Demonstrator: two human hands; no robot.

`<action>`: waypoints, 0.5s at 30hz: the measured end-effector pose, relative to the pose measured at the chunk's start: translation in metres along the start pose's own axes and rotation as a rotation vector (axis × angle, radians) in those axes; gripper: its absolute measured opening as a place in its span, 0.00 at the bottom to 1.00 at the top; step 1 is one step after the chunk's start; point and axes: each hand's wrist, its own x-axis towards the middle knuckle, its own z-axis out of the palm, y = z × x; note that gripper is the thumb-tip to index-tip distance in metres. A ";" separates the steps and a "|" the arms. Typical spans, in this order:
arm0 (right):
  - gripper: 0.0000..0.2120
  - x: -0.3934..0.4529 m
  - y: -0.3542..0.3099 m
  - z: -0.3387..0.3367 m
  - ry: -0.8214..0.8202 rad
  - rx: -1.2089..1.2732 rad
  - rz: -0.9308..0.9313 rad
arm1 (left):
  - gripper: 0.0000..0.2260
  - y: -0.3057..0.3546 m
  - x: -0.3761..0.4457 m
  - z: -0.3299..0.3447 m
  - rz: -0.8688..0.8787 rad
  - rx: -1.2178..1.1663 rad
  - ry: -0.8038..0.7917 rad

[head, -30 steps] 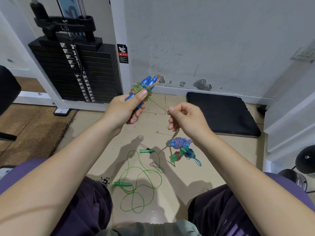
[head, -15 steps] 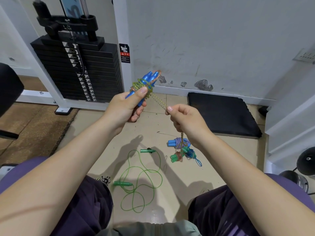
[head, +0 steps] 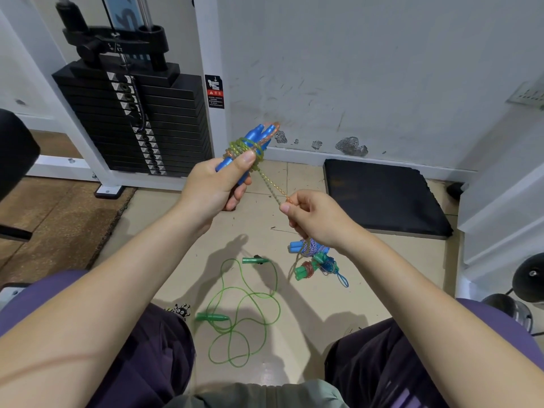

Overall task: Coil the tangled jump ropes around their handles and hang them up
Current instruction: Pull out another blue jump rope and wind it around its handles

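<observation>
Weight stack machine (head: pixel 132 119) stands against the wall at the floor's far left; black mat (head: pixel 382 195) lies at the far right. Green jump rope (head: pixel 244 313) sprawls loose on the floor (head: pixel 182 231) between the knees, a wound bundle of ropes (head: pixel 312 260) just right of it. Left hand (head: pixel 215 187) has its grip clamped on the blue handles (head: pixel 253 142), beaded rope (head: pixel 272 188) coiled round them. Right hand (head: pixel 318 219) pinches the rope's taut free length.

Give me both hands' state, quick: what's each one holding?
Left hand: closed, gripping the blue handles with beaded rope coiled round them.
Right hand: closed, pinching the beaded rope's free length.
</observation>
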 end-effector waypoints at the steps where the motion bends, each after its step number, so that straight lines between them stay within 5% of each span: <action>1: 0.13 -0.001 -0.002 0.000 -0.001 0.004 -0.016 | 0.17 0.001 0.001 -0.001 -0.001 0.032 0.011; 9: 0.08 -0.010 -0.013 -0.007 0.077 -0.099 -0.209 | 0.17 -0.007 0.005 -0.001 -0.046 0.257 -0.032; 15: 0.11 -0.008 -0.012 -0.026 0.218 -0.073 -0.285 | 0.15 -0.013 0.003 0.001 -0.176 0.464 -0.310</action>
